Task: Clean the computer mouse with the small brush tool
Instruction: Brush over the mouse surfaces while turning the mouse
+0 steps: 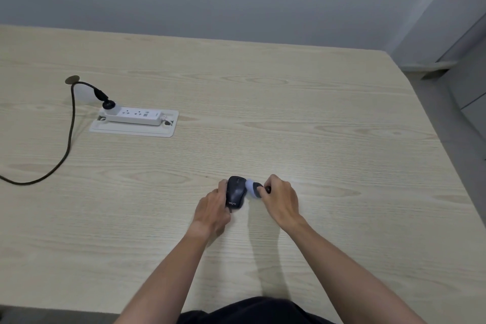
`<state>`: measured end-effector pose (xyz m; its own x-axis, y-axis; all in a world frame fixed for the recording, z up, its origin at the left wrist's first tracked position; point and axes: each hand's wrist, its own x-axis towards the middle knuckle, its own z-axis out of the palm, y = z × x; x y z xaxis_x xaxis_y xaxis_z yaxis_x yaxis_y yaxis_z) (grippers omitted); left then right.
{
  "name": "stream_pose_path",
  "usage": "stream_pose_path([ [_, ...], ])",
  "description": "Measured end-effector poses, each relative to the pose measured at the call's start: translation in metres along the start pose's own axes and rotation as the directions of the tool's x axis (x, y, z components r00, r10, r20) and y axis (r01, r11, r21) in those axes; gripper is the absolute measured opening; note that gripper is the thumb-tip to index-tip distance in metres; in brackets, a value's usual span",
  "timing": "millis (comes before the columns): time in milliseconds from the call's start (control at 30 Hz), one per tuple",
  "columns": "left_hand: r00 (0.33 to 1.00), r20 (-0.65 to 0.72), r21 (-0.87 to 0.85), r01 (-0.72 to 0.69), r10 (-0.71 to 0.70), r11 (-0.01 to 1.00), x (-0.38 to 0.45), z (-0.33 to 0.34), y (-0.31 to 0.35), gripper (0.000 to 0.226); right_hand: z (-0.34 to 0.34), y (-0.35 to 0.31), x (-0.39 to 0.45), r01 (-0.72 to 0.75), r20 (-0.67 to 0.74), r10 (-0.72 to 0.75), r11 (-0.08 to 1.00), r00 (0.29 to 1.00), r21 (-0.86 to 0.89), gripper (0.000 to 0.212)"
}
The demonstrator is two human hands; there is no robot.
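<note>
A dark grey computer mouse [235, 192] lies on the pale wooden desk [289, 118], a little in front of me. My left hand [213, 212] grips its left side, fingers wrapped around the edge. My right hand [281, 200] holds the small brush tool [253, 188], which has a pale blue-white bristle head and a dark handle. The bristle head presses against the right side of the mouse. Most of the handle is hidden inside my fingers.
A white power strip [134, 115] sits on a white plate [131, 130] at the left of the desk. A black cable [69, 137] runs from its plug toward the left edge. The desk's right edge drops off near a grey wall.
</note>
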<state>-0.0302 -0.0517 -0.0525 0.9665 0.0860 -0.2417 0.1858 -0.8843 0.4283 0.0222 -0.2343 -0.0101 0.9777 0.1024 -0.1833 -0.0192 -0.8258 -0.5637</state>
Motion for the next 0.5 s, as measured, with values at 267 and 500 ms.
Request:
stream_pose_path([
  [267,0.945,0.13,0.413,-0.328,0.301,0.85,0.027,-0.011,-0.001,0.079,0.005,0.002,-0.005,0.05,0.192,-0.096,0.972,0.977,0.228,0.017],
  [500,0.958,0.134,0.206,-0.278,0.255,0.938,0.038,-0.015,-0.004,0.061,0.0,0.008,-0.003,0.013,0.13,-0.051,0.962,0.99,0.273,0.014],
])
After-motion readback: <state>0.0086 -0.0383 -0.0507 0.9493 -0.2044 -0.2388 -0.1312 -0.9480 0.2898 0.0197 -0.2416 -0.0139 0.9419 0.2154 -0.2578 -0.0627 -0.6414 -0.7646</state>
